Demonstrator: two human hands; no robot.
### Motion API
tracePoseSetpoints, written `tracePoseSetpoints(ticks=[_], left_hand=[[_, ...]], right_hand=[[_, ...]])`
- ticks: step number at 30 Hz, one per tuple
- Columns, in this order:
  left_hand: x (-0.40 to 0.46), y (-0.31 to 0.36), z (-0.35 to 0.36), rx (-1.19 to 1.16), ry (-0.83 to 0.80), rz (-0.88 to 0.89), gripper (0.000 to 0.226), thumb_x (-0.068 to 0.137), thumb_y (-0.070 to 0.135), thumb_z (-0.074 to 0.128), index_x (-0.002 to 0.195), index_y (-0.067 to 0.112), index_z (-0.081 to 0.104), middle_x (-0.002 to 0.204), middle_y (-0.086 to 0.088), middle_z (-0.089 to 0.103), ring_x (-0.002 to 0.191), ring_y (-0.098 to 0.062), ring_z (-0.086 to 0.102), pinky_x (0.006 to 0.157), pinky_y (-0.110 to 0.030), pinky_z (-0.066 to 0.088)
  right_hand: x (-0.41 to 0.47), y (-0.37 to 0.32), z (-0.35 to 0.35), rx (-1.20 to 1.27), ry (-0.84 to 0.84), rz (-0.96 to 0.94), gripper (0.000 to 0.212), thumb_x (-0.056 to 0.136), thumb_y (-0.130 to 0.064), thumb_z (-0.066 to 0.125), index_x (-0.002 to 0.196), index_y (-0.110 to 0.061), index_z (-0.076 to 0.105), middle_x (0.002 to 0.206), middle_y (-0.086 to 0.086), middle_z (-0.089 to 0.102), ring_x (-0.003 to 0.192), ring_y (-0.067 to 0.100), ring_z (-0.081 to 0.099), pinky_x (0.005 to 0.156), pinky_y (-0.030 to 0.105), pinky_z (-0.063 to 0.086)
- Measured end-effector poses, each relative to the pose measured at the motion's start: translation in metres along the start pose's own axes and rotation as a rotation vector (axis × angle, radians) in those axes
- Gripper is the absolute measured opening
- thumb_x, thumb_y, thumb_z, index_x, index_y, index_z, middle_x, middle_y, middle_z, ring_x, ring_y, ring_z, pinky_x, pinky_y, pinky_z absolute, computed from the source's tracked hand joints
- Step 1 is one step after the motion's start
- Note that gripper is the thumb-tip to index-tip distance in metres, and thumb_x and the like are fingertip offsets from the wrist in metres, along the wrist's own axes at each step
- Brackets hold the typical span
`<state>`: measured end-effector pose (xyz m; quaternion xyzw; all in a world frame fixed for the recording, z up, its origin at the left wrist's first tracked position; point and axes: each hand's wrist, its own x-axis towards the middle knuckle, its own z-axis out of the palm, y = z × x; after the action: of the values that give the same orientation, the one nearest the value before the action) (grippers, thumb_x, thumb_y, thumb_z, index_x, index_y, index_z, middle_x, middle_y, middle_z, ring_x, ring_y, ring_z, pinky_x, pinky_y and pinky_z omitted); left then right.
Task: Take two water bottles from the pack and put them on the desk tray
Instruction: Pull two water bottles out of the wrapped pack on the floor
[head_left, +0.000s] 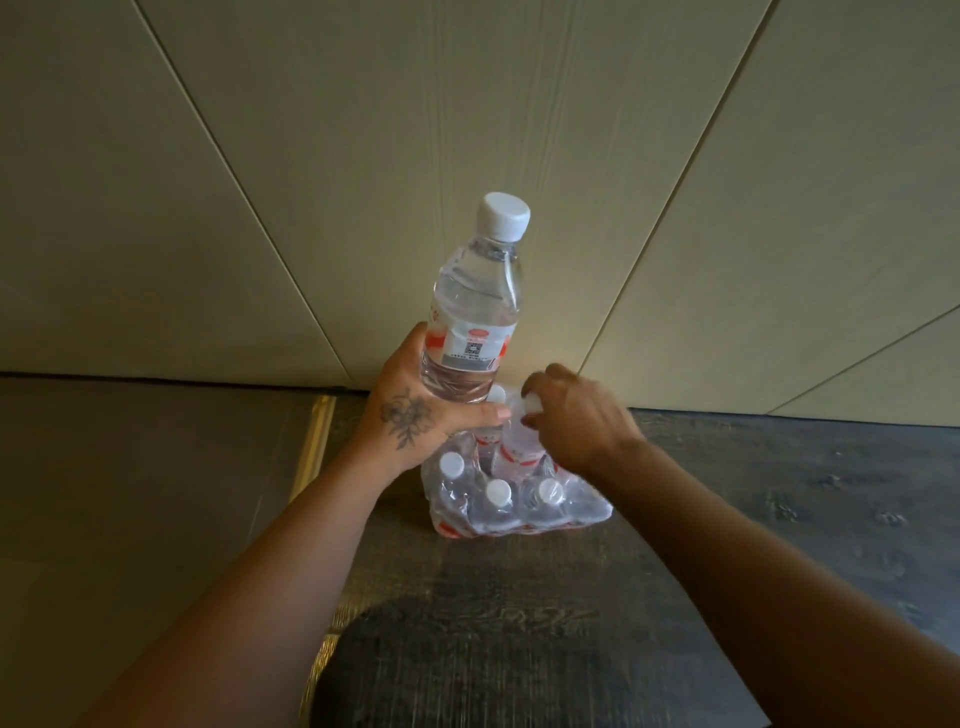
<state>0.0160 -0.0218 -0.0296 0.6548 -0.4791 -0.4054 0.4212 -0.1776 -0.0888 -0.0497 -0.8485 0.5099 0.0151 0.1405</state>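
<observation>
**First bottle lifted, second bottle being drawn from the pack**

Head view, looking down at a dark wood-grain floor (519, 623) where it meets a pale panelled wall (363, 156). The shrink-wrapped pack of water bottles (519, 499) stands at lower centre of the frame, its plastic film torn open at the top; at least three white-capped bottles remain upright in the near row.

Progress, as judged from this view: one of the two required bottles is already out of the pack. The left hand (415, 415) is closed around the lower body of the first water bottle (475, 312), holding it upright and slightly tilted above the pack, cap toward the centre of the frame. The second extraction appears to be under way: the right hand (576, 415) is closed, fingers curled around the cap and neck of a second water bottle (519, 441), which rises partly above its neighbours yet sits within the film. Whether it has cleared the wrap fully cannot be told, since the hand covers its shoulder.

Remaining: freeing the second bottle, then carrying both to the desk tray. Neither a desk nor a tray appears in the frame, so the placement has not begun.

Both bottles lie directly in the hands; the pack sits just below and between them, touching neither forearm.
</observation>
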Motion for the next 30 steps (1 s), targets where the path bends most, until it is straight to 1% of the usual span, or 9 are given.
tracePoseSetpoints(ticks=[3,6,9,12,14,19,22,27,30], left_hand=[[0.005,0.002,0.001,0.001,0.011,0.013,0.082,0.063,0.020,0.107,0.132,0.021,0.062,0.116,0.010,0.075,0.096,0.016,0.071,0.080,-0.004,0.056],[0.011,0.007,0.002,0.032,0.005,0.048,0.066,0.069,0.020,0.104,0.117,0.036,0.062,0.110,0.015,0.072,0.091,0.024,0.067,0.077,-0.002,0.055],[0.011,0.008,0.001,0.055,-0.004,0.062,0.061,0.072,0.022,0.102,0.113,0.041,0.062,0.111,0.014,0.074,0.095,0.019,0.069,0.077,-0.002,0.056],[0.011,0.005,0.000,0.025,-0.024,0.043,0.067,0.074,0.018,0.101,0.131,0.026,0.066,0.120,0.008,0.077,0.105,0.008,0.073,0.078,-0.002,0.055],[0.013,0.004,0.002,0.003,-0.030,0.030,0.070,0.076,0.017,0.100,0.136,0.021,0.065,0.125,0.006,0.077,0.106,0.006,0.074,0.078,-0.002,0.056],[0.017,0.007,0.006,-0.006,-0.049,0.055,0.071,0.075,0.015,0.100,0.136,0.019,0.065,0.123,0.010,0.075,0.097,0.024,0.068,0.078,0.001,0.052],[0.018,0.006,0.007,-0.035,-0.034,0.061,0.074,0.072,0.011,0.101,0.135,0.023,0.065,0.116,0.014,0.078,0.102,0.016,0.072,0.078,-0.002,0.054],[0.023,-0.001,0.007,-0.097,-0.008,0.019,0.073,0.072,0.002,0.099,0.133,0.024,0.067,0.113,0.019,0.083,0.103,0.004,0.078,0.077,-0.009,0.059],[0.024,-0.005,0.007,-0.109,-0.001,-0.016,0.072,0.071,0.002,0.099,0.134,0.018,0.070,0.105,0.022,0.084,0.098,0.008,0.078,0.074,-0.008,0.059]], right_hand=[[0.004,-0.006,-0.050,0.098,0.093,0.027,0.032,0.101,-0.032,0.069,0.129,-0.017,0.070,0.126,0.009,0.070,0.105,0.030,0.070,0.080,0.034,0.049],[0.003,-0.009,-0.095,0.140,0.212,0.012,0.030,0.100,-0.027,0.069,0.128,-0.016,0.074,0.125,0.010,0.070,0.110,0.033,0.068,0.081,0.029,0.042],[0.002,-0.014,-0.118,0.154,0.287,-0.018,0.031,0.102,-0.025,0.066,0.130,-0.015,0.074,0.123,0.010,0.069,0.106,0.032,0.068,0.080,0.031,0.045],[0.001,-0.017,-0.123,0.178,0.315,-0.049,0.030,0.104,-0.024,0.064,0.131,-0.014,0.073,0.122,0.009,0.068,0.103,0.030,0.068,0.081,0.035,0.052],[0.000,-0.018,-0.121,0.178,0.299,-0.067,0.031,0.105,-0.024,0.063,0.134,-0.014,0.071,0.125,0.009,0.068,0.105,0.030,0.068,0.081,0.034,0.050],[0.001,-0.022,-0.120,0.175,0.301,-0.119,0.031,0.106,-0.024,0.062,0.135,-0.015,0.069,0.124,0.008,0.066,0.101,0.028,0.066,0.076,0.031,0.044],[0.004,-0.022,-0.126,0.187,0.361,-0.160,0.031,0.106,-0.023,0.063,0.134,-0.015,0.070,0.121,0.008,0.066,0.094,0.023,0.062,0.073,0.032,0.045],[0.011,-0.018,-0.119,0.204,0.374,-0.190,0.032,0.104,-0.020,0.066,0.136,-0.015,0.070,0.122,0.008,0.065,0.100,0.025,0.064,0.076,0.033,0.047],[0.017,-0.014,-0.102,0.239,0.371,-0.196,0.033,0.104,-0.018,0.066,0.136,-0.013,0.070,0.120,0.008,0.064,0.097,0.017,0.056,0.076,0.025,0.038]])
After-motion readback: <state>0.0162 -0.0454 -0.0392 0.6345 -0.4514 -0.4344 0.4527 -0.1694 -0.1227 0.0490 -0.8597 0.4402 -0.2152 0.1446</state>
